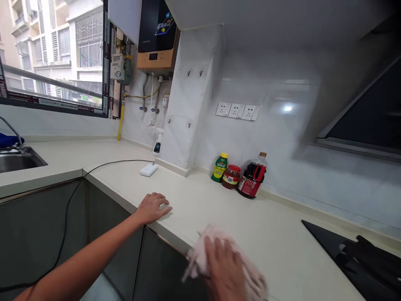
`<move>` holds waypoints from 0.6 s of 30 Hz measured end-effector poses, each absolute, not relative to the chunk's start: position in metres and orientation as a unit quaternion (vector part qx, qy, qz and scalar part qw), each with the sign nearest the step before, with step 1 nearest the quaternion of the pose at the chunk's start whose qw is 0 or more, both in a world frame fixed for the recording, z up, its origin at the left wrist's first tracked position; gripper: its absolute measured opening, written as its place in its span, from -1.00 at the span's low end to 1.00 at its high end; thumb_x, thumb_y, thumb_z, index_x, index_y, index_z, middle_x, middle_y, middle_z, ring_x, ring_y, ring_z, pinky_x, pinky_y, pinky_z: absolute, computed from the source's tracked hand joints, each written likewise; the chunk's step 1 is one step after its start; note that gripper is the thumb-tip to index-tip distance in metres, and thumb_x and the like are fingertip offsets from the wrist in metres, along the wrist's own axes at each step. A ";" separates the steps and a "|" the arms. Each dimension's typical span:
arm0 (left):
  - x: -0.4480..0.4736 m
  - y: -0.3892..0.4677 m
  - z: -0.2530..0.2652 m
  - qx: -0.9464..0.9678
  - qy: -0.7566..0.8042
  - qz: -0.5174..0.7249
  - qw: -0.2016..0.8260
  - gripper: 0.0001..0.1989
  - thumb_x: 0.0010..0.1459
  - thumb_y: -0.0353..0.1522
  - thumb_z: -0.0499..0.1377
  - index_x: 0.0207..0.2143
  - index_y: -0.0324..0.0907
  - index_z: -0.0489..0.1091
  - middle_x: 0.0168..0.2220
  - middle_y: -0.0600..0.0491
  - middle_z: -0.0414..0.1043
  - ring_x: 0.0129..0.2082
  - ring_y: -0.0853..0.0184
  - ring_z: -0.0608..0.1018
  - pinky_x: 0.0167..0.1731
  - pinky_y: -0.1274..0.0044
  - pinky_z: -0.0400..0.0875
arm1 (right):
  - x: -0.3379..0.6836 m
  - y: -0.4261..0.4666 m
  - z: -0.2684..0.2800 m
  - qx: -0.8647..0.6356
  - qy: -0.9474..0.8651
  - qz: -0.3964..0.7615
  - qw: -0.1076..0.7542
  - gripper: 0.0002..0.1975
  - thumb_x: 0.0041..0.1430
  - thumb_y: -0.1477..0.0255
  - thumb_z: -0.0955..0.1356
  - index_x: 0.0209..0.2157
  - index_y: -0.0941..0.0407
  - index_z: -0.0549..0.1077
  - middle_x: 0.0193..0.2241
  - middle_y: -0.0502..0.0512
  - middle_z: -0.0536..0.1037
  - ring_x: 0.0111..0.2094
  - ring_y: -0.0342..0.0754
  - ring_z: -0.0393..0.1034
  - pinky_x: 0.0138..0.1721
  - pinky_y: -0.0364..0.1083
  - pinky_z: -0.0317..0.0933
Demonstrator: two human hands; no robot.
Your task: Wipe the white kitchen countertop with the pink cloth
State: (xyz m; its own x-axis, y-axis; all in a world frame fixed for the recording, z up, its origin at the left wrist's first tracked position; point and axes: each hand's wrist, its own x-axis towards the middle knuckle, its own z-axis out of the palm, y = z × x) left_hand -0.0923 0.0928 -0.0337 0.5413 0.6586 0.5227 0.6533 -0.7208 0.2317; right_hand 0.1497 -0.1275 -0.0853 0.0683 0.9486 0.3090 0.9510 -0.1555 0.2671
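Pale pink cloth [216,246] (blurred) bunched under the right hand [224,267].

We see the left hand [152,207] resting flat on the near edge of the pale countertop [275,246], fingers spread. To its right, nearer us, the right hand [226,271] presses a pink cloth [219,242] onto the counter, both blurred. Far against the wall stand a dark sauce bottle [252,177], a red-lidded jar [232,176] and a green bottle [220,167].
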 end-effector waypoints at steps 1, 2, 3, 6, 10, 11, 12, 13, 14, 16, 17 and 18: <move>-0.092 0.094 -0.034 0.877 0.375 0.299 0.001 -0.65 0.25 -0.05 0.10 -0.18 0.00 0.59 -0.01 -0.01 0.55 0.06 0.10 0.49 0.05 0.30 0.29 | 0.122 -0.109 -0.075 -0.717 -0.671 -0.186 0.012 -0.25 0.12 0.50 0.36 0.35 0.16 0.15 0.27 0.45 0.25 0.27 0.49 0.08 0.18 0.36 0.09; -0.092 0.094 -0.034 0.877 0.377 0.298 -0.002 -0.65 0.25 -0.06 0.09 -0.18 0.00 0.59 -0.01 0.00 0.55 0.05 0.10 0.49 0.05 0.30 0.29 | 0.099 -0.092 -0.066 -0.706 -0.684 -0.180 0.015 -0.32 0.18 0.51 0.31 0.34 0.19 0.17 0.24 0.47 0.28 0.25 0.48 0.14 0.17 0.36 0.11; -0.092 0.095 -0.034 0.877 0.379 0.297 -0.005 -0.66 0.26 -0.07 0.09 -0.18 0.01 0.59 -0.01 0.01 0.55 0.05 0.11 0.49 0.04 0.30 0.29 | 0.081 -0.077 -0.059 -0.697 -0.694 -0.179 0.021 -0.37 0.23 0.53 0.25 0.34 0.19 0.16 0.25 0.46 0.27 0.24 0.43 0.17 0.19 0.33 0.10; -0.093 0.097 -0.034 0.879 0.380 0.287 -0.014 -0.66 0.27 -0.09 0.07 -0.17 0.02 0.58 0.00 0.02 0.56 0.05 0.13 0.49 0.03 0.32 0.29 | 0.055 -0.055 -0.051 -0.663 -0.725 -0.181 0.042 -0.37 0.27 0.55 0.20 0.37 0.16 0.08 0.29 0.40 0.21 0.27 0.32 0.14 0.25 0.28 0.04; -0.095 0.099 -0.033 0.883 0.382 0.272 -0.022 -0.64 0.28 -0.09 0.05 -0.15 0.00 0.58 0.02 0.03 0.56 0.07 0.14 0.49 0.01 0.33 0.29 | 0.084 -0.071 -0.062 -0.651 -0.735 -0.176 0.068 -0.35 0.27 0.54 0.21 0.36 -0.06 0.08 0.33 0.21 0.18 0.31 0.33 0.06 0.19 0.30 0.11; -0.095 0.100 -0.033 0.883 0.383 0.269 -0.022 -0.64 0.29 -0.09 0.04 -0.14 0.00 0.58 0.03 0.03 0.55 0.07 0.14 0.49 0.01 0.33 0.29 | 0.099 -0.082 -0.068 -0.658 -0.729 -0.174 0.071 -0.33 0.25 0.55 0.22 0.35 -0.13 0.09 0.33 0.16 0.19 0.32 0.34 0.05 0.17 0.32 0.14; -0.096 0.100 -0.033 0.884 0.384 0.266 -0.021 -0.63 0.29 -0.10 0.03 -0.13 0.00 0.57 0.04 0.03 0.55 0.08 0.14 0.49 0.02 0.34 0.29 | 0.118 -0.094 -0.075 -0.667 -0.721 -0.172 0.073 -0.30 0.22 0.56 0.24 0.34 -0.18 0.10 0.33 0.13 0.20 0.32 0.36 0.06 0.15 0.32 0.15; -0.096 0.101 -0.033 0.885 0.384 0.264 -0.020 -0.63 0.29 -0.10 0.03 -0.12 0.00 0.57 0.05 0.03 0.55 0.08 0.15 0.49 0.02 0.34 0.29 | 0.139 -0.108 -0.082 -0.677 -0.712 -0.173 0.073 -0.24 0.16 0.57 0.28 0.34 -0.22 0.10 0.33 0.10 0.20 0.31 0.36 0.06 0.13 0.32 0.16; -0.097 0.101 -0.033 0.886 0.383 0.262 -0.018 -0.62 0.29 -0.10 0.02 -0.11 0.00 0.57 0.06 0.03 0.54 0.09 0.15 0.48 0.02 0.35 0.28 | 0.163 -0.124 -0.090 -0.687 -0.702 -0.176 0.071 -0.15 0.07 0.58 0.33 0.35 -0.22 0.07 0.34 0.10 0.18 0.32 0.37 0.03 0.14 0.32 0.14; -0.097 0.102 -0.033 0.888 0.379 0.258 -0.015 -0.60 0.29 -0.09 0.01 -0.09 0.00 0.56 0.08 0.02 0.53 0.12 0.14 0.47 0.04 0.35 0.28 | 0.217 -0.160 -0.107 -0.698 -0.686 -0.198 0.054 0.02 -0.13 0.60 0.39 0.35 -0.24 0.04 0.36 0.05 0.14 0.34 0.35 -0.01 0.15 0.29 0.14; -0.097 0.103 -0.033 0.889 0.378 0.257 -0.014 -0.59 0.28 -0.08 0.01 -0.08 -0.01 0.56 0.09 0.01 0.52 0.13 0.14 0.46 0.04 0.34 0.28 | 0.247 -0.180 -0.116 -0.702 -0.677 -0.218 0.041 0.05 -0.19 0.60 0.39 0.35 -0.24 0.05 0.36 0.03 0.13 0.35 0.35 -0.02 0.16 0.28 0.13; -0.097 0.103 -0.034 0.890 0.376 0.256 -0.014 -0.58 0.28 -0.07 0.01 -0.07 -0.01 0.56 0.10 0.01 0.51 0.13 0.13 0.46 0.05 0.34 0.27 | 0.279 -0.202 -0.124 -0.706 -0.667 -0.237 0.031 0.05 -0.22 0.57 0.39 0.35 -0.24 0.08 0.36 0.02 0.14 0.34 0.34 0.00 0.15 0.27 0.13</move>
